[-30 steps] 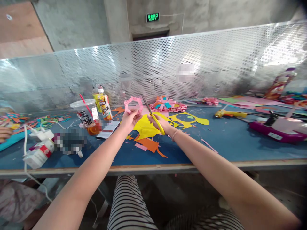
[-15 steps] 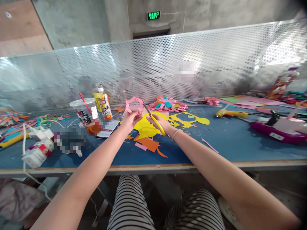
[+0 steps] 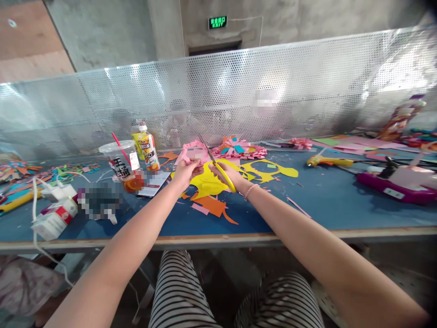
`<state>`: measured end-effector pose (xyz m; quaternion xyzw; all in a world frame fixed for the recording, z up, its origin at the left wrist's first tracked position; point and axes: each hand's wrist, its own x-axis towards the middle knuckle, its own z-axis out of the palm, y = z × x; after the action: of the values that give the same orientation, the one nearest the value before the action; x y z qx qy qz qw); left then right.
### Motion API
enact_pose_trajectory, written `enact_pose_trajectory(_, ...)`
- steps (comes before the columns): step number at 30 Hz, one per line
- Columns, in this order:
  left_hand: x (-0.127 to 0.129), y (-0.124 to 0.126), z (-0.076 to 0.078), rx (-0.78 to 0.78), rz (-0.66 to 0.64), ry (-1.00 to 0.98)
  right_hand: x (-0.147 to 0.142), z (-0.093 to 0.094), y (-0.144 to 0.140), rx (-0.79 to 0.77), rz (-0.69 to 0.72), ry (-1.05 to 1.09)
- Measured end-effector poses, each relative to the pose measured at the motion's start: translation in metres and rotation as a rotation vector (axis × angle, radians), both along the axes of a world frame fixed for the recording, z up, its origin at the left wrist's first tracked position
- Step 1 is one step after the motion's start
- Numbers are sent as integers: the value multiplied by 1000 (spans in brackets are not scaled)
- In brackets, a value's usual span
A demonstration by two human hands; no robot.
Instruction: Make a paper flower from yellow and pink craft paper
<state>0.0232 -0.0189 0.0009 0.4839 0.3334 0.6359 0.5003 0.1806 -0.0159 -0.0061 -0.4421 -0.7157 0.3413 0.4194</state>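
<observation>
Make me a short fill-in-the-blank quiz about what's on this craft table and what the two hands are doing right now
1. The right hand holds scissors with ____ handles.
2. The left hand holds a paper piece coloured ____.
3. The plastic cup left of the hands has a ____ straw.
4. The tabletop under the paper scraps is ____.

Missing words: yellow; pink; red; blue

Cup (image 3: 120, 159) left of bottle (image 3: 149, 148) — glue gun (image 3: 327, 161) far right.
</observation>
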Motion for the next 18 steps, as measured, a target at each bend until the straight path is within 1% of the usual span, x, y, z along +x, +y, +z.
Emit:
enact_pose_trajectory(6,-1,0,1,5,2,-6,0,1,-1,-56,1,16)
enact_pose_trajectory(12,1,-3,3,-26,-28,-12,0,0,-2,-78,28,16)
enact_pose_trajectory(18,2,-4,3,-43,-47,-15,0,-3,1,-33,55,14)
